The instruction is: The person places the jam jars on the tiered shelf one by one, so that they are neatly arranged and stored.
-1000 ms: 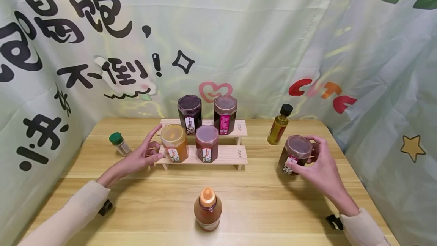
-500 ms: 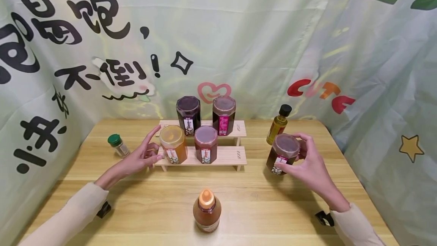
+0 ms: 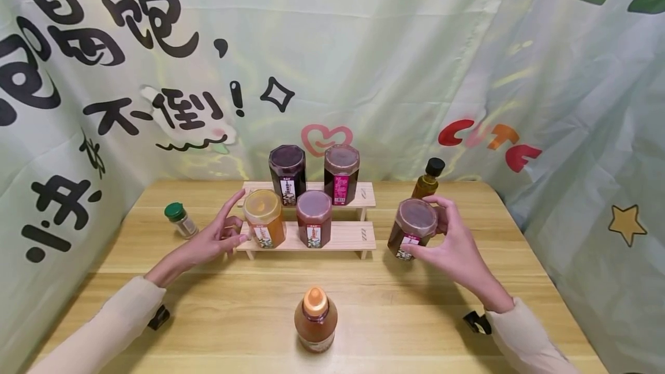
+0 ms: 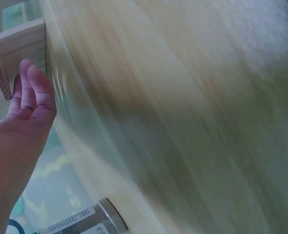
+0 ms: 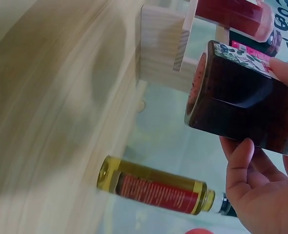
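My right hand point(image 3: 453, 245) grips a dark jam jar point(image 3: 414, 222) with a frosted lid, thumb on its label. In the right wrist view the jar point(image 5: 244, 95) is off the table, close to the stand's end. My left hand point(image 3: 215, 234) is at the left end of the two-step wooden stand point(image 3: 349, 239), index finger extended, thumb by the lower step. In the left wrist view its fingers point(image 4: 39, 90) lie against the stand's end piece. On the lower step are a yellow jar point(image 3: 265, 219) and a red jar point(image 3: 314, 219); two dark jars point(image 3: 287, 175) occupy the upper step.
An oil bottle point(image 3: 428, 180) with a black cap stands behind my right hand, partly hidden by it. A green-capped shaker point(image 3: 182, 220) is left of my left hand. An orange-capped squeeze bottle point(image 3: 316, 321) stands at the table's front. A printed curtain point(image 3: 395, 62) surrounds the table.
My right hand has carried the dark jam jar leftward toward the stand, past the front of the oil bottle. My left hand has stayed at the stand's left end.
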The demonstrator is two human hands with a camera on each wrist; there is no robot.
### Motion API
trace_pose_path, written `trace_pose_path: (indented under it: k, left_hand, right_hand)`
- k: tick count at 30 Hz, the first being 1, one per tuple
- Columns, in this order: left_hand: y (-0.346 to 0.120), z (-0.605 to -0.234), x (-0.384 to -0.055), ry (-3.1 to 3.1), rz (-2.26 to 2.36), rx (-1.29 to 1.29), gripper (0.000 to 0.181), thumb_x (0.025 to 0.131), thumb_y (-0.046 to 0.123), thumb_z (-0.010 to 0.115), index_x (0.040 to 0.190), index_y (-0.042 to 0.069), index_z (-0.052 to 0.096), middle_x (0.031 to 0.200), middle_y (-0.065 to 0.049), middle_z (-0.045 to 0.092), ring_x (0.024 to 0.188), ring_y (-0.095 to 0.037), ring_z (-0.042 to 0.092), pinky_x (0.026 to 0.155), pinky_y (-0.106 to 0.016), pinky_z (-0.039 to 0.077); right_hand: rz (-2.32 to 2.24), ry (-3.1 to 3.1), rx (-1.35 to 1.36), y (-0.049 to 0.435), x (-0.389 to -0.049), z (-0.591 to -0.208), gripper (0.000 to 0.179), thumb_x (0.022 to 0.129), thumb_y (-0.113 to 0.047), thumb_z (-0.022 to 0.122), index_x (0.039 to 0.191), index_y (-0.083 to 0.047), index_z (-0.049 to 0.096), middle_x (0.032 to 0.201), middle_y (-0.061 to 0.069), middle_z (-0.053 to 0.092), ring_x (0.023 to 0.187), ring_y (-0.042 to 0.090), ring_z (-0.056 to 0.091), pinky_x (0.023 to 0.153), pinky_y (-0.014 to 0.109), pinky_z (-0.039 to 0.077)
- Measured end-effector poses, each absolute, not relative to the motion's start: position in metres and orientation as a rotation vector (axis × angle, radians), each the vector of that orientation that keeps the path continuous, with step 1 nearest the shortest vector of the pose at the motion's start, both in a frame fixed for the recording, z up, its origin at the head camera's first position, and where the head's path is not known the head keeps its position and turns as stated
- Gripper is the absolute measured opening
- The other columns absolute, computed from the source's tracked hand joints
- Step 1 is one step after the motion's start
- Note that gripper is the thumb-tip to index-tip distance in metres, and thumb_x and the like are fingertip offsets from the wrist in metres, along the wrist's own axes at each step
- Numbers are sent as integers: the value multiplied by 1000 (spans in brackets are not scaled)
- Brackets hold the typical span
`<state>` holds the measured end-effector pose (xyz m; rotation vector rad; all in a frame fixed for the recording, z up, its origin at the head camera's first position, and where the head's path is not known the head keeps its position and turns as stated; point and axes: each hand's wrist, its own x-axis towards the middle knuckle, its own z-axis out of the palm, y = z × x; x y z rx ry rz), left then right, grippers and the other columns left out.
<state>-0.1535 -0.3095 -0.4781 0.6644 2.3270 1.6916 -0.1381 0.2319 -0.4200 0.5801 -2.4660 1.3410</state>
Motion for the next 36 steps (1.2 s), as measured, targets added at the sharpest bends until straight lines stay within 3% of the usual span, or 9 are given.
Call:
trace_pose_path:
  k: [14, 21, 32, 36]
  left_hand:
    - [-310, -479, -154, 2313, 1695, 679, 103, 108, -3, 64, 177, 33, -4, 105, -20, 49, 74, -24, 55, 60, -38, 57]
    - [-310, -477, -154, 2313, 1699, 680, 103, 108, -4, 64, 177, 32, -4, 103, -18, 49, 74, -23, 55, 60, -39, 58]
    - [-309, -476, -152, 2323, 1687, 654, 102, 109, -2, 64, 177, 32, -4, 107, -21, 49, 75, -22, 55, 61, -38, 58]
    - [-309, -476, -152, 2325, 1695, 665, 103, 108, -3, 64, 177, 31, -4, 105, -20, 50, 74, -24, 56, 60, -39, 58]
  right_hand:
    - [1524, -2489, 634, 199, -145, -420, 105, 70, -4, 105, 154, -13, 43, 126, 7, 68, 103, 24, 67, 84, 27, 56]
    - [1529, -2508, 648, 185, -149, -422, 104, 70, -3, 105, 154, -16, 44, 125, 7, 68, 100, 25, 66, 85, 44, 59]
    - [1548, -2527, 649, 175, -157, -428, 103, 73, -8, 105, 155, -14, 43, 125, 9, 68, 100, 24, 65, 85, 43, 57]
    - [1561, -2538, 662, 171, -160, -426, 102, 74, -7, 103, 156, -14, 43, 129, 10, 67, 101, 25, 65, 89, 49, 57]
